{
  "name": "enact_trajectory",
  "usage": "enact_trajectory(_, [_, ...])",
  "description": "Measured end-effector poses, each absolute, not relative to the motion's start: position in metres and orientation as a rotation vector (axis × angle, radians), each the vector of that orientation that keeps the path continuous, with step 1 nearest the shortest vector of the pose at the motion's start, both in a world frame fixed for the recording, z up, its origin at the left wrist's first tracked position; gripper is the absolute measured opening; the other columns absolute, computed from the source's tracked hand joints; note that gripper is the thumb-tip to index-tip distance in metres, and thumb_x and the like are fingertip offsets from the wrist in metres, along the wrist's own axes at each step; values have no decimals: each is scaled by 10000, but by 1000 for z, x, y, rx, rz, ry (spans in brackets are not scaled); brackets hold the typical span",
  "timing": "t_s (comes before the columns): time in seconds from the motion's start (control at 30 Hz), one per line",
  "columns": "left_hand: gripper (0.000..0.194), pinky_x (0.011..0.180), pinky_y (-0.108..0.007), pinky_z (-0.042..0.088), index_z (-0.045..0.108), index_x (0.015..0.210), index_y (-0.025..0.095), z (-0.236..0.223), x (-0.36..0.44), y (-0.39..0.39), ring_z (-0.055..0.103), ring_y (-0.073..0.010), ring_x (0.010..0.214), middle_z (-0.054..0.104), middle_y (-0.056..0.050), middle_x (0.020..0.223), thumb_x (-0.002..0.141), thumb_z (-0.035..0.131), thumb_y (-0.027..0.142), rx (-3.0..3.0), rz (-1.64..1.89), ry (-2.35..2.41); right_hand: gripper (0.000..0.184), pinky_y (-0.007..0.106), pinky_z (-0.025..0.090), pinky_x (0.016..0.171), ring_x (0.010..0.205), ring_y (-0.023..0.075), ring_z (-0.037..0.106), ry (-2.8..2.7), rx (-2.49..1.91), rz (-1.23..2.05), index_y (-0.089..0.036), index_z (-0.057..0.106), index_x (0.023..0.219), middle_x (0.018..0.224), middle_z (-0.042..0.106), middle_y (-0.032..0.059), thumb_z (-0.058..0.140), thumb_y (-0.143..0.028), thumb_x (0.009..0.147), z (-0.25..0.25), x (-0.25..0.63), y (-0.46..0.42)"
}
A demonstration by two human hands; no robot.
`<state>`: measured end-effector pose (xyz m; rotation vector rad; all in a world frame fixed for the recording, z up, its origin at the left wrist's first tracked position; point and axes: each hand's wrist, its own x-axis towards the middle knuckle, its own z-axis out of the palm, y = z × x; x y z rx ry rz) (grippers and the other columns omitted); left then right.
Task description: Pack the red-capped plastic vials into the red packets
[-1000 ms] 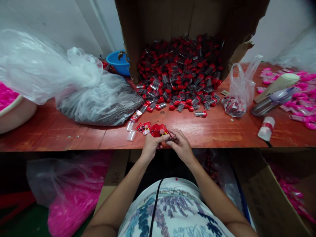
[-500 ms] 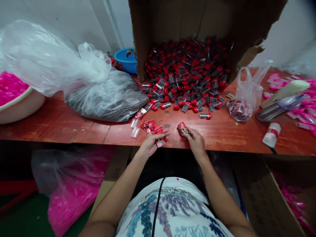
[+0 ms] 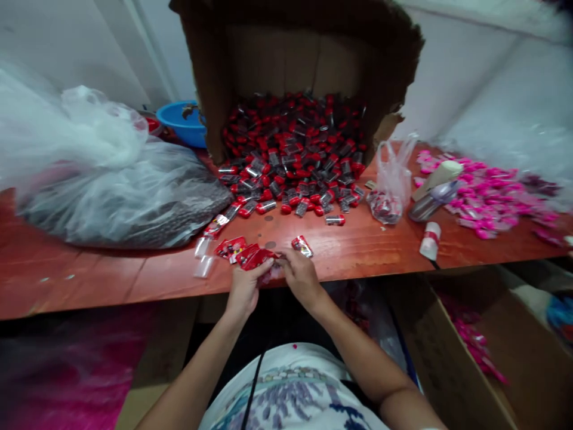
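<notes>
My left hand [image 3: 244, 291] is closed around a fan of red printed packets [image 3: 253, 255], thumb on top, just above the table's front edge. My right hand [image 3: 302, 278] meets the right end of this fan with its fingers pinched together; what they grip is hidden. Beyond my right knuckles, a single red packet [image 3: 302, 246] with a clear part lies on the table. More red packets [image 3: 230, 247] lie to the left of the fan. Beside them are small clear plastic tubes [image 3: 203, 266].
A torn cardboard box [image 3: 210, 101] on its side spills many red-capped clear tubes [image 3: 299, 158] onto the red table [image 3: 156, 269]. Left stands a bulging plastic bag [image 3: 125, 197]; behind it, a blue basin [image 3: 182, 125]. Right are a small bag [image 3: 388, 197], bottle [image 3: 434, 200], roll [image 3: 430, 240] and pink pieces [image 3: 492, 197].
The packet that was in my right hand now lies on the table. My right hand has moved left to the packets in my left hand. The view has turned to the right.
</notes>
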<state>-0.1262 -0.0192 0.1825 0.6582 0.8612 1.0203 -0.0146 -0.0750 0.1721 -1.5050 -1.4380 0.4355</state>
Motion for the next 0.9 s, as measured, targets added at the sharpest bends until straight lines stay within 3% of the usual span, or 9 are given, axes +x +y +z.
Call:
enact_trajectory(0.1, [372,708,-240,533,690,829,129,181,-121,-16,666,-140,700,713,-14,772,485,814,63,628,1062,865,340,296,472,867,970,175,626,-1590,-1514,418,-269,589,1178,1066,680,39,431,-173,893,171,4,-71])
enact_trajectory(0.2, [326,664,-257,546,678,793,120,180,-117,-15,663,-148,663,700,-21,729,499,812,73,555,1030,859,260,266,477,753,799,168,649,-1477,-1766,416,-311,640,1100,885,710,5,465,-286,909,174,46,-63])
enact_trajectory(0.33, [259,632,-282,563,643,705,102,181,-118,-13,650,-153,625,681,-31,681,505,795,37,468,1022,875,395,364,434,766,839,242,630,-1064,-2388,192,-248,596,1198,931,685,113,438,-470,912,174,115,-45])
enact_trajectory(0.47, [278,625,-311,577,636,727,110,181,-122,-10,644,-154,608,675,-22,676,516,766,-15,419,1017,891,524,411,408,780,951,304,577,-1145,-2612,73,-181,633,1133,1026,616,201,434,-587,869,162,136,-38])
enact_trajectory(0.67, [216,615,-292,576,644,742,93,183,-128,-6,656,-156,618,677,-35,705,579,737,-13,374,970,983,316,389,413,829,960,267,542,-1436,-2282,96,-175,644,1113,1015,600,156,411,-269,922,146,101,-60])
enact_trajectory(0.8, [171,604,-312,579,641,708,92,184,-130,-4,657,-170,613,675,-44,683,603,701,-29,368,926,1008,445,375,459,831,915,223,588,-1151,-1821,383,-219,490,1292,1034,634,82,523,-332,863,151,63,-82])
enact_trajectory(0.9, [114,536,-271,558,639,690,94,181,-129,-2,635,-148,557,662,-41,645,637,699,12,347,921,1023,488,328,497,769,836,186,615,-964,-1544,672,-230,488,1263,1007,652,49,607,-375,812,166,20,-99])
